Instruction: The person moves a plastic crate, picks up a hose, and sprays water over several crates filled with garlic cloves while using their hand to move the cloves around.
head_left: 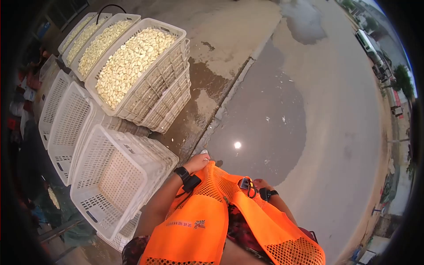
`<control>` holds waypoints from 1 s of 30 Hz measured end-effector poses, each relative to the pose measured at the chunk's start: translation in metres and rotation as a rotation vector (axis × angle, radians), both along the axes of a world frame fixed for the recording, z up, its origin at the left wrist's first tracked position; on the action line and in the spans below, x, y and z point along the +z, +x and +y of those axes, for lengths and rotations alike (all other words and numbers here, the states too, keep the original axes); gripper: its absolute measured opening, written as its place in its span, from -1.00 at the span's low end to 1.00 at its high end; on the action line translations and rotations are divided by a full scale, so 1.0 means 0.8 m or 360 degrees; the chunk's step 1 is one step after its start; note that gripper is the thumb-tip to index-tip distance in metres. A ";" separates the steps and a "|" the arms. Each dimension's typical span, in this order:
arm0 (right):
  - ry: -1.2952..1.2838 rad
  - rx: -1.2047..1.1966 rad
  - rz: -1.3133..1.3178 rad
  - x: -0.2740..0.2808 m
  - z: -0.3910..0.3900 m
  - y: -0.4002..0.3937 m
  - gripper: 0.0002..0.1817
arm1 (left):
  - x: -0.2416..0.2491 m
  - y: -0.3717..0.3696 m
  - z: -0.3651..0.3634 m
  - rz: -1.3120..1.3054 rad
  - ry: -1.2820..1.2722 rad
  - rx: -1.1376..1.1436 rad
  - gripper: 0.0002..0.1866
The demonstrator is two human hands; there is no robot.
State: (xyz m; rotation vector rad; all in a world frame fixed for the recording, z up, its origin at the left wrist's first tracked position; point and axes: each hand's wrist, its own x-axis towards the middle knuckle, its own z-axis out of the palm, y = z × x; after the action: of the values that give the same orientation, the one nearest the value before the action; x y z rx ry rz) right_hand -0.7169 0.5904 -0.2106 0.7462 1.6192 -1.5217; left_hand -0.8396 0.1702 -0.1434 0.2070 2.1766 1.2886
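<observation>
An orange mesh vest point(190, 229) hangs open over my front, with a dark patterned garment under it. At the vest's left front edge, my left hand point(197, 162) has its fingers closed on the orange fabric; a black strap and a small black box sit at that wrist. On the other side my right hand point(261, 184) is beside the vest's right edge, near a small dark device point(244, 183) with a looped cable. Its fingers are mostly hidden by the vest, and a black band circles the wrist.
Stacked pale crates point(132, 66) heaped with cream-coloured pieces stand at the upper left. Nested crates without contents point(110, 176) are nearer, left of my arm. A puddle point(265, 115) lies beyond a concrete kerb point(234, 92). A white truck point(371, 48) is far right.
</observation>
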 end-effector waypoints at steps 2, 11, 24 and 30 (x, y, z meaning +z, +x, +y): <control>0.0163 0.0000 0.0315 0.007 -0.005 0.001 -0.62 | 0.006 -0.081 0.015 0.0031 0.0007 -0.0072 -0.74; 0.0557 0.0277 0.0297 -0.054 0.022 -0.277 -0.62 | -0.170 -0.420 -0.069 -0.0447 0.0004 -0.0711 -0.79; 0.0176 0.1660 0.0710 -0.055 0.222 -1.011 -0.64 | -0.045 -0.568 0.014 -0.1568 0.0063 0.0951 -0.67; 0.0132 0.0303 0.0388 0.032 0.079 -1.432 -0.64 | -0.063 -0.783 0.013 -0.1445 0.0145 0.1122 -0.67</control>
State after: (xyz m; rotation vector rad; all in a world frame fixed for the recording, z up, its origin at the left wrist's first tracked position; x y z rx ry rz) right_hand -1.8625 0.6536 -0.1852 0.4471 1.8854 -1.4584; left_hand -1.4661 0.1807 -0.1938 -1.0026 1.4033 1.4287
